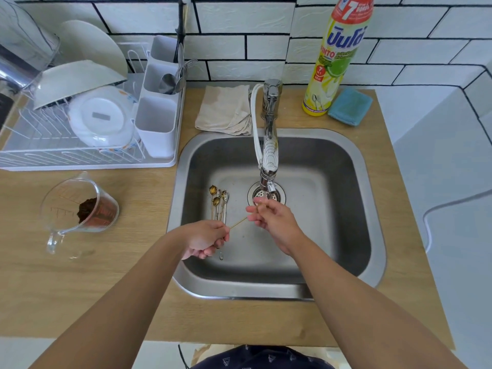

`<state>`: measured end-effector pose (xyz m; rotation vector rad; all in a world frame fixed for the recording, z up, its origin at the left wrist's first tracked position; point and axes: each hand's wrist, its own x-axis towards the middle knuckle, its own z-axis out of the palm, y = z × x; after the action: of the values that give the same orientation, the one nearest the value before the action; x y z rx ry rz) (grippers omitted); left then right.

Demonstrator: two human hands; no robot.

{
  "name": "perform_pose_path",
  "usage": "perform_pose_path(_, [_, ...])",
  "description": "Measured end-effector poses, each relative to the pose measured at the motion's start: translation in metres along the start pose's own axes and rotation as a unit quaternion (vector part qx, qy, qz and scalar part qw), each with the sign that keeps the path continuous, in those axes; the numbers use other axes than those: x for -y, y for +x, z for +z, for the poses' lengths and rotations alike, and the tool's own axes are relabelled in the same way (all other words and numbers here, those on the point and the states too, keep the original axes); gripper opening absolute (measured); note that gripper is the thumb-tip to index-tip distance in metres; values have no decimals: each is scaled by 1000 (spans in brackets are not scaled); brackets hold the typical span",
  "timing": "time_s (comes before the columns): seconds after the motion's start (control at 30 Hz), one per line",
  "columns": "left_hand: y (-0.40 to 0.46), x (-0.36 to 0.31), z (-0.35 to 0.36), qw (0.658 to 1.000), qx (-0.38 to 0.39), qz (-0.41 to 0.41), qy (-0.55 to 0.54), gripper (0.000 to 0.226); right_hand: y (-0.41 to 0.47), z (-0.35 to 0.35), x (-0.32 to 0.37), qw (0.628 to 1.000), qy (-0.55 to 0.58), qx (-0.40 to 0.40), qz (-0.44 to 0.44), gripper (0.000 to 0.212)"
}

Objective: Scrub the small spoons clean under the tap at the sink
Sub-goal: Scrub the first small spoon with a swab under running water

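Thin, light, stiff and likely slippery, the gold spoon [238, 222] has left hand [205, 237] pinching its handle end, right hand [271, 215] grip closed on its bowl

1. Two bare forearms reach in from the bottom edge, with no sleeves, watch, bracelets or rings showing on them.
2. The left hand [205, 237] and the right hand [274, 218] are both ungloved.
3. The fingernails that show look short and unpainted.
4. At the bottom centre a dark navy fabric garment [262, 358] shows, printed with small pale outlined triangles.
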<state>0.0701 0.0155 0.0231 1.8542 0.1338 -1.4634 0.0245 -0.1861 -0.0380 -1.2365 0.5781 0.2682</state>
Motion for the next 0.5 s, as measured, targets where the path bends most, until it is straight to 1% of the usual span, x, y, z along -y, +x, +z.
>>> perform_pose_path(0.1, [0,2,0,1000,6,-8,-12,26,-3,0,1,1000,-12,-14,-12,14])
perform_pose_path(0.17, [-1,1,1,1000,2,-11,-20,26,-4,3,0,999,-12,-30,1,17])
perform_pose_path(0.27, [-2,-4,2,998,-9,-27,-55,28,-5,5,-1,998,43,-19,36,26])
perform_pose_path(0.37, [-1,-4,2,993,-22,-43,-104,34,-7,3,2,992,118,17,46,23])
perform_pose_path(0.43, [0,1,4,989,-17,-45,-136,38,-8,4,7,991,122,11,46,18])
perform_pose_path(0.5, [3,6,7,986,-8,-44,-163,42,-7,9,13,993,109,-8,51,18])
